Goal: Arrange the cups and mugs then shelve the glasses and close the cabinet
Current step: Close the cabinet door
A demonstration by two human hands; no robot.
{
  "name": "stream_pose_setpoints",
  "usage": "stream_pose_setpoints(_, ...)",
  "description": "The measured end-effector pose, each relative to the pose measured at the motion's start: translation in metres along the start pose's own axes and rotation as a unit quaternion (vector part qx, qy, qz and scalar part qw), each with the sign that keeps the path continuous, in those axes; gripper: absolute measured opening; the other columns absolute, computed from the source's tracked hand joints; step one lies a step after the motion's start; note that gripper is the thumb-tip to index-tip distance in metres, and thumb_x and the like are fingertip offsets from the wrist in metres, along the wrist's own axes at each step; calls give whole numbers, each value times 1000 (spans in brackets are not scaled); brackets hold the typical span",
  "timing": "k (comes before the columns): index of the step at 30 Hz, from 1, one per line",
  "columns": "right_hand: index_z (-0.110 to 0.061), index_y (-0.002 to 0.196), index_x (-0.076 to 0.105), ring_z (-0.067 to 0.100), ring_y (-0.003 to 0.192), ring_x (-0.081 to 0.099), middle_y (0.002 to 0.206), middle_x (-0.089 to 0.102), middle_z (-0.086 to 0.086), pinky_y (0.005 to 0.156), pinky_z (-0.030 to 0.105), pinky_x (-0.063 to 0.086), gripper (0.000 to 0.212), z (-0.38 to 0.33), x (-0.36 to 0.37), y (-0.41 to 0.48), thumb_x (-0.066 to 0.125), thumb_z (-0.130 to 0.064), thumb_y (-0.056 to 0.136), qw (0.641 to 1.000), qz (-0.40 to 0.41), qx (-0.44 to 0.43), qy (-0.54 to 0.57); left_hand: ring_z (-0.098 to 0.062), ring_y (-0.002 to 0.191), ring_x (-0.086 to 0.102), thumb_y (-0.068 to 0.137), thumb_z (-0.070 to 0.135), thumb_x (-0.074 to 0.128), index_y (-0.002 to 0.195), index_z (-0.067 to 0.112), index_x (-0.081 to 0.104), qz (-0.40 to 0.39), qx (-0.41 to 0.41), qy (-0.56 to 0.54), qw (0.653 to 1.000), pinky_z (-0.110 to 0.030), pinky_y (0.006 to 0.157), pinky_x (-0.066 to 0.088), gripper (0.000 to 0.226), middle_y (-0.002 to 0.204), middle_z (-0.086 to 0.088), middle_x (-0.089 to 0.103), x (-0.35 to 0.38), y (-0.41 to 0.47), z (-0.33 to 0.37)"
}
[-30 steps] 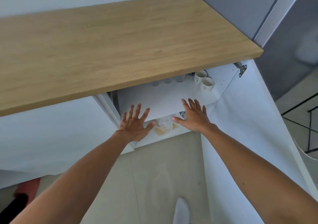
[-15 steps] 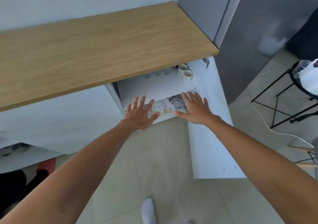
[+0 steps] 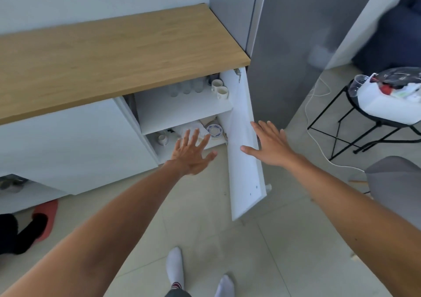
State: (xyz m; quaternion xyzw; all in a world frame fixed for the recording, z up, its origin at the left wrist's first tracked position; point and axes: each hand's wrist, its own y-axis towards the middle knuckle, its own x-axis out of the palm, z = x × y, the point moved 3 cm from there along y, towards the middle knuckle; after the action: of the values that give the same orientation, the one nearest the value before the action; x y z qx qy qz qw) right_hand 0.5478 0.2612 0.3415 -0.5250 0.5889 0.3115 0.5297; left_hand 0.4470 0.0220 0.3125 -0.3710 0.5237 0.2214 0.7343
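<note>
A white cabinet under a wooden countertop (image 3: 109, 55) stands with its door (image 3: 243, 160) swung out. On the upper shelf (image 3: 182, 109) three clear glasses (image 3: 185, 88) stand in a row at the back, with two white mugs (image 3: 219, 89) to their right. The lower shelf holds a small cup (image 3: 162, 139), a blue-patterned saucer (image 3: 214, 129) and white crockery. My left hand (image 3: 192, 155) hovers with fingers spread in front of the lower shelf, holding nothing. My right hand (image 3: 268, 144) lies flat, fingers apart, at the door's outer face.
A tall grey fridge (image 3: 296, 45) stands right of the cabinet. Further right is a black wire side table (image 3: 364, 123) with a white container and a white cable on the floor. A grey chair (image 3: 396, 182) is at the right edge, a red slipper (image 3: 44, 217) at the left.
The view has pulled back from the cabinet. Both hands came off the shelf edge; my right hand moved right onto the door's outer side, and the door looks narrower than before.
</note>
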Motion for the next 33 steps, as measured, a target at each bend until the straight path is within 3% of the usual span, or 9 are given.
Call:
stream_pose_setpoints(12,-27,155,18,23,151,6,163,18,1,117,57,13,89,83,58,-63,43,-76,84,997,-51,46,34,-30,148,-21,87,78,9,153,40,-8,-32,55,-17,998,-55,118,-3,78,164,-2,-18,52,16,96)
stream_pose_setpoints(21,-30,142,50,26,146,23,154,40,0,114,53,21,57,105,92,-76,51,-59,93,991,-92,10,92,-28,148,-21,88,77,12,154,37,-10,-62,60,-40,995,-53,119,-3,80,163,0,-20,80,24,124)
stream_pose_setpoints(24,-28,134,60,25,144,28,151,45,6,118,39,17,44,105,94,-75,56,-48,95,985,-92,-8,148,-28,149,-19,86,79,9,154,38,-9,-63,58,-50,995,-54,119,-1,82,164,0,-18,83,25,124)
stream_pose_setpoints(29,-25,120,70,19,138,39,142,55,5,107,20,19,29,98,101,-75,57,-37,98,971,-111,-19,210,-29,150,-16,85,80,7,154,38,-8,-59,62,-52,995,-54,120,3,82,165,-1,-14,84,24,117)
stream_pose_setpoints(33,-19,110,74,10,113,57,114,70,-8,89,-1,30,24,73,105,-73,59,-32,98,958,-92,-46,268,-27,150,-16,84,80,5,152,42,-9,-59,68,-59,994,-54,120,4,80,165,-1,-12,84,18,94)
